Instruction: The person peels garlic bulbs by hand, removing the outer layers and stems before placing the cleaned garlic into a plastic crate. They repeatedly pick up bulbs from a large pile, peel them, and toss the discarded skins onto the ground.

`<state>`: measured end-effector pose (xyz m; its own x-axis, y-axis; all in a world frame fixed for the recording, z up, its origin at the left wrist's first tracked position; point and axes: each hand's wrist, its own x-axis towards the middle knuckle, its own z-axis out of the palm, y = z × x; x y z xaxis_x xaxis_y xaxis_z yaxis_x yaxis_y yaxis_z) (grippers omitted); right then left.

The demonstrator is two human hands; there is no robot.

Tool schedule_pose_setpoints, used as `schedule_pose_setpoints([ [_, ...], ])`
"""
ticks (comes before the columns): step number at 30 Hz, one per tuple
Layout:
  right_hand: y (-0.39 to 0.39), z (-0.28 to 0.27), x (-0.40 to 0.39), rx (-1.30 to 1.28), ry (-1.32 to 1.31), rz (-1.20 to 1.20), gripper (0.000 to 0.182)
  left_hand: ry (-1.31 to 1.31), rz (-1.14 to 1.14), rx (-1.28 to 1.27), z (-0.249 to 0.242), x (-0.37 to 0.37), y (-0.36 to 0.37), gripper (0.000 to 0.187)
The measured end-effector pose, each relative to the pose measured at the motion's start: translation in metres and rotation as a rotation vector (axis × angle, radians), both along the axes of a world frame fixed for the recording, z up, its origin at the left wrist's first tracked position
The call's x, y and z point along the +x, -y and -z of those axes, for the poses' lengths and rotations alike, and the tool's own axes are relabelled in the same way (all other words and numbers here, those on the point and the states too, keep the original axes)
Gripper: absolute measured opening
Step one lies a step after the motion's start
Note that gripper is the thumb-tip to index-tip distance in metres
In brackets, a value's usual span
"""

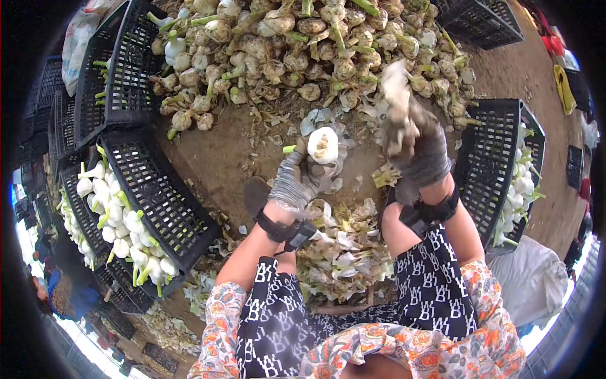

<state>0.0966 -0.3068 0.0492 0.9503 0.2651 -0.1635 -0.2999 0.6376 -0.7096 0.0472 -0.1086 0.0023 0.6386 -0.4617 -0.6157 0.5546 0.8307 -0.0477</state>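
Observation:
My left hand [294,180], in a grey knitted glove, is closed around a white garlic bulb [323,145]. The bulb's brown root end faces up at me, and its short green stem points left. To the right, my gloved right hand [428,148] is smeared by motion, apart from the bulb. A pale blurred strip, like garlic skin [396,91], shows at its fingers; whether they grip it I cannot make out. Beyond both hands lies a big heap of dirty, unpeeled garlic [297,60]. Loose skins [344,249] are piled between my legs.
Black plastic crates hold cleaned white garlic: one at the left [158,199], another at the right [489,170]. More crates [129,69] stand behind on the left, and one [483,25] sits at the back right. A white sack [530,275] lies at the lower right.

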Motion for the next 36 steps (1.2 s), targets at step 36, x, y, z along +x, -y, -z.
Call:
schedule_pose_setpoints([
  [36, -0.019, 0.080, -0.054, -1.066, -0.096, -0.652, 0.026, 0.426, -0.244, 1.489, -0.045, 0.077, -0.212, 0.015],
])
